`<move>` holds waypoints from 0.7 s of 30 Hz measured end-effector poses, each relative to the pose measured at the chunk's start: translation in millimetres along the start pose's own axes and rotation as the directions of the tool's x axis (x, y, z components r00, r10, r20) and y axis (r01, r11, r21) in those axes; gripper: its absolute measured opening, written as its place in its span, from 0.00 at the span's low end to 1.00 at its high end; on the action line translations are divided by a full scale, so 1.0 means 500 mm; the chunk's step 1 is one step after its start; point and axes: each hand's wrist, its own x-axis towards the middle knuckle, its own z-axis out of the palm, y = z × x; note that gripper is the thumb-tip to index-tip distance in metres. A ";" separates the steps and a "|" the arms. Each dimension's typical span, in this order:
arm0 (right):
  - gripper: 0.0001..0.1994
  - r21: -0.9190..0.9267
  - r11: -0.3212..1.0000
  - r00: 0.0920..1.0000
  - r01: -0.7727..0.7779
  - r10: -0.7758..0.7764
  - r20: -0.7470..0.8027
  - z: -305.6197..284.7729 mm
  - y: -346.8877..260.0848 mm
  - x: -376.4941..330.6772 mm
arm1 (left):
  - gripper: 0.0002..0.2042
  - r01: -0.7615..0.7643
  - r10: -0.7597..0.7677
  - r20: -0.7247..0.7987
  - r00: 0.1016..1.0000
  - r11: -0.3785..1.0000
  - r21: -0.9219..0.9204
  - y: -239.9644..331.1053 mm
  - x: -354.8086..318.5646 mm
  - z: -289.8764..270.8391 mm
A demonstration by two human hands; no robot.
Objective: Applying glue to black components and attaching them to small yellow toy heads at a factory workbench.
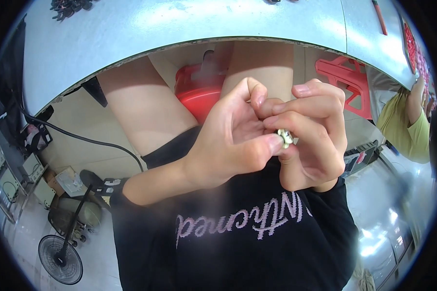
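Note:
In front of my chest, over my lap, my left hand [223, 145] and my right hand [320, 131] meet with fingers curled. Between them is a small cream-coloured piece with dark marks [287, 138]. My left thumb presses against its left side, and the fingers of my right hand close around it from the right. Fingertips of both hands touch just above the piece. Much of it is hidden by the fingers, and it is too small to tell its kind.
Beyond my knees lies a pale table [204, 22], with a pile of small dark parts [70, 7] and a red stick [379, 18] on it. Red plastic stool [349, 85] at right, near a person in a yellow-green top [407, 128]. A black cable [90, 140] and fan [60, 259] are left.

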 end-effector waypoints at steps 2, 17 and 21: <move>0.11 -0.032 0.999 1.000 -0.009 0.008 -0.020 0.001 0.000 -0.005 | 0.18 0.002 -0.002 0.019 1.000 1.000 -0.001 -0.003 0.004 -0.004; 0.09 -0.153 0.988 1.000 -0.019 0.020 0.000 -0.001 0.001 -0.012 | 0.20 0.000 0.001 0.023 1.000 0.999 -0.046 -0.016 0.009 -0.013; 0.11 -0.158 0.986 0.999 -0.043 0.039 -0.032 0.002 -0.003 -0.011 | 0.19 0.003 -0.002 0.019 1.000 0.999 -0.050 -0.016 0.011 -0.011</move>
